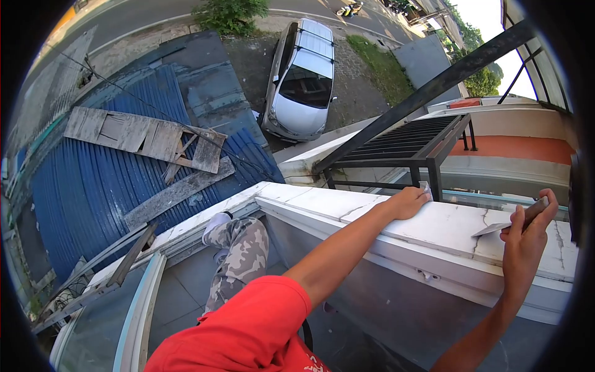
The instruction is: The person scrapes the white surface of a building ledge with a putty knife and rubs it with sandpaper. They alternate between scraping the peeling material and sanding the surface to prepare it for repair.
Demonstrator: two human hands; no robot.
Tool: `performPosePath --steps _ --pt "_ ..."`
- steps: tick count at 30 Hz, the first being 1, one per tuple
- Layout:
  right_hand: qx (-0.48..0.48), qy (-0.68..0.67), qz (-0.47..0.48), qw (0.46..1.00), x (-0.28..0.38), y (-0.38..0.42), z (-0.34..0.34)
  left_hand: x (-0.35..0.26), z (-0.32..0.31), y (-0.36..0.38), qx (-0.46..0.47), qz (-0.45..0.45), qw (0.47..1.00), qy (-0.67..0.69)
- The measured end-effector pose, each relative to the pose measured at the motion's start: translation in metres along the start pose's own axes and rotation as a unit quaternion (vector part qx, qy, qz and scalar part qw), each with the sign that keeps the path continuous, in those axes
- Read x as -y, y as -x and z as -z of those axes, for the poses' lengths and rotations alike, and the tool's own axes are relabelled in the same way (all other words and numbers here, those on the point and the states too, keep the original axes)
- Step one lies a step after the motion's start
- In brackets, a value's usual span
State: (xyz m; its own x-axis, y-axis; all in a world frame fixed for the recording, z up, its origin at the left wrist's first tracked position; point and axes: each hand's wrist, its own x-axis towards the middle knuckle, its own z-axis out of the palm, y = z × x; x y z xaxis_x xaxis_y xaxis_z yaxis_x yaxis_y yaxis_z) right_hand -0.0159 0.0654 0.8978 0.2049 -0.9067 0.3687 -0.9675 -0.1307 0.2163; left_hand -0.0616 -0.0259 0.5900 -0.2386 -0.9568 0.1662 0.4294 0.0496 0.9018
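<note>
My left hand (409, 202) rests on top of the white ledge (310, 199), its fingers curled round something small and pale that I cannot make out, close to the foot of the black metal rack. Further right, my right hand (525, 239) grips a scraper (534, 212) by its brown handle. The scraper's flat grey blade points left, low over the ledge beside a dark crack. Several cracks run across the white surface around it. Whether the blade touches the ledge, I cannot tell.
A black slatted metal rack (396, 155) and a thick dark beam (434, 90) stand beyond the ledge. Down below are a silver car (302, 80) and a blue corrugated roof (93, 186) with weathered boards (130, 133). A glass panel (108, 322) is at lower left.
</note>
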Motion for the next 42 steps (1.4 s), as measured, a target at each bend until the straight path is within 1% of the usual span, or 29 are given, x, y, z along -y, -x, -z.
performPosePath --steps 2,3,6,7,8,10,12,14,16,17,18,20,22,24,25,26,29,31,33,34,36,38,40,42 --pt "0.014 0.005 0.035 0.999 0.0 0.017 -0.024 0.003 -0.004 -0.003 0.006 0.001 1.0 -0.011" --pt "0.042 0.027 0.049 0.998 -0.001 0.021 -0.034 0.002 -0.004 -0.003 0.006 -0.002 1.0 -0.01" --pt "-0.015 0.017 0.044 0.999 0.007 0.016 -0.017 -0.004 0.002 0.003 0.004 0.002 1.0 -0.004" --pt "-0.055 0.023 0.036 0.998 0.005 0.016 -0.009 -0.006 0.004 0.004 0.003 0.004 1.0 -0.005" --pt "-0.063 0.003 0.019 0.998 0.005 0.017 -0.001 -0.004 0.003 0.003 0.005 0.005 1.0 -0.005" --pt "-0.05 0.052 0.027 0.997 0.001 0.022 -0.015 0.0 0.0 0.002 -0.005 -0.012 1.0 -0.002" --pt "0.025 0.099 0.046 0.994 0.012 0.03 -0.041 0.004 0.0 -0.002 -0.004 -0.023 1.0 -0.007" --pt "-0.012 0.074 0.052 0.996 0.017 0.034 -0.042 0.005 -0.002 -0.002 -0.015 -0.028 0.999 -0.02" --pt "-0.067 0.025 0.063 0.995 0.016 0.036 -0.022 0.007 -0.001 -0.005 -0.017 -0.033 0.999 -0.036" --pt "-0.116 0.028 0.034 0.992 0.016 0.038 -0.008 0.005 0.001 -0.005 -0.015 -0.026 0.999 -0.037" --pt "-0.133 0.003 0.007 0.991 0.014 0.038 0.007 0.004 0.002 -0.004 -0.012 -0.019 0.999 -0.035" --pt "-0.104 0.001 0.005 0.995 0.007 0.038 0.007 0.001 -0.001 -0.002 0.002 -0.009 1.0 -0.02" --pt "-0.006 0.079 0.051 0.996 0.019 0.04 -0.014 0.003 -0.001 -0.004 0.013 -0.007 1.0 0.0" --pt "-0.034 0.04 0.101 0.994 0.019 0.041 -0.031 0.005 -0.002 -0.007 0.007 -0.01 1.0 -0.009" --pt "-0.042 0.001 0.079 0.996 0.022 0.04 -0.029 0.007 -0.004 -0.007 0.0 -0.006 1.0 -0.013" --pt "-0.06 -0.031 0.081 0.994 0.021 0.041 -0.027 0.003 -0.003 -0.006 -0.009 0.0 1.0 -0.016" --pt "-0.119 -0.124 0.102 0.98 0.008 0.055 -0.027 -0.011 0.001 -0.003 -0.061 -0.027 0.993 -0.096" --pt "-0.169 -0.186 0.128 0.959 -0.003 0.067 -0.035 -0.024 0.002 0.006 -0.137 -0.064 0.981 -0.12" --pt "-0.191 -0.219 0.15 0.945 -0.006 0.077 -0.041 -0.039 0.004 0.023 -0.21 -0.096 0.962 -0.146" --pt "-0.198 -0.238 0.161 0.937 -0.006 0.082 -0.046 -0.045 0.002 0.035 -0.236 -0.114 0.955 -0.138" --pt "-0.188 -0.209 0.183 0.942 -0.006 0.091 -0.052 -0.063 -0.001 0.058 -0.291 -0.157 0.935 -0.128" --pt "-0.18 -0.17 0.21 0.946 -0.009 0.096 -0.061 -0.077 -0.007 0.08 -0.322 -0.193 0.919 -0.123" --pt "-0.18 -0.156 0.207 0.949 -0.012 0.099 -0.072 -0.086 -0.014 0.094 -0.316 -0.189 0.923 -0.112" --pt "-0.186 -0.128 0.211 0.951 -0.011 0.103 -0.076 -0.092 -0.016 0.101 -0.298 -0.178 0.928 -0.135"
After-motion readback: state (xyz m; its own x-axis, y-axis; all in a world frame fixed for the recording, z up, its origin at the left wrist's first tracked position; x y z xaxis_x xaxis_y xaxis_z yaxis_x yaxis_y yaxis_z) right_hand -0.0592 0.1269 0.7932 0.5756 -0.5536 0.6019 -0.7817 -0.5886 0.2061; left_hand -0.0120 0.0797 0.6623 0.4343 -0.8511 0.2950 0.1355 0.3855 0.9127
